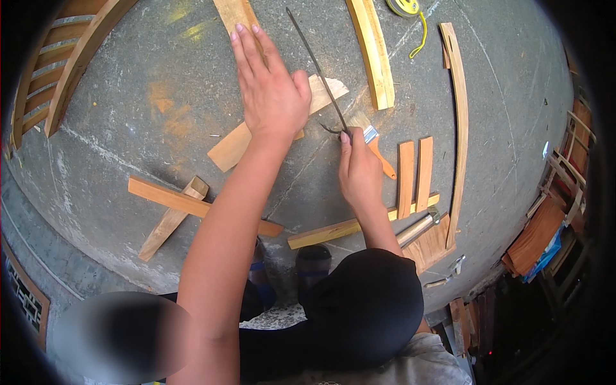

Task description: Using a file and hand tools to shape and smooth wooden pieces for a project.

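Observation:
My left hand (274,96) lies flat on a wooden board (226,11) that runs up to the top edge; its fingers are stretched out. Underneath, a second pale board (232,149) crosses at a slant. In my closed right hand (360,172) is a long thin dark metal rod (314,61), pointing up and left, with a short curved prong near the grip. The rod passes over the end of the slanted board; I cannot tell whether they touch. A paintbrush (384,157) with an orange handle lies just beside my right hand.
Two short wood strips (405,179) rest on a longer strip (333,231), near a hammer (417,230). A thick beam (373,58), a curved strip (459,128) and a yellow tape measure (404,6) lie farther off. A slatted wooden frame (77,61) stands far left; scrap wood (539,231) is piled right.

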{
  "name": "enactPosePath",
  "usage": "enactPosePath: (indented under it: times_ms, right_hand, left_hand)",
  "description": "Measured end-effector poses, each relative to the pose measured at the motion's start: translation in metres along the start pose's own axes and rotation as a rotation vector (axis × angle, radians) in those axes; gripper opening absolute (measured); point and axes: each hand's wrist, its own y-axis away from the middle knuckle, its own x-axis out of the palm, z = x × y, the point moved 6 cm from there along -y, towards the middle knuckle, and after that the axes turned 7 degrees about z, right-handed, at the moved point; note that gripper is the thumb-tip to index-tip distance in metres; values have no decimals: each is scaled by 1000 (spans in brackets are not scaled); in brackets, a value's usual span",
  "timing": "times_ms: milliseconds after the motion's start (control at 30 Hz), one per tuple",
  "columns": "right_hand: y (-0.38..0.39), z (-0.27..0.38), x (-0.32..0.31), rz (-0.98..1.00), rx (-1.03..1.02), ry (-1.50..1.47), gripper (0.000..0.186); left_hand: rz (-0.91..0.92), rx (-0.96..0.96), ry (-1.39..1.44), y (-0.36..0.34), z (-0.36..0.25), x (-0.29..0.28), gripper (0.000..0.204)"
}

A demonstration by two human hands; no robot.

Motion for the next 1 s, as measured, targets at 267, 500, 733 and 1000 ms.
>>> enactPosePath:
  times_ms: [267,500,733,1000]
  right_hand:
    - [1,0,0,3,-4,10,20]
    - [-2,3,-2,12,9,9,21]
    - [1,-2,-1,33,0,15,22]
    - [-2,2,-1,44,11,28,22]
  left_hand:
    - [13,-14,-8,0,0,-1,83]
    - [13,-12,-38,0,0,-1,83]
    - [7,-17,-33,0,0,-1,84]
    - [6,-24,-27,0,1,1,85]
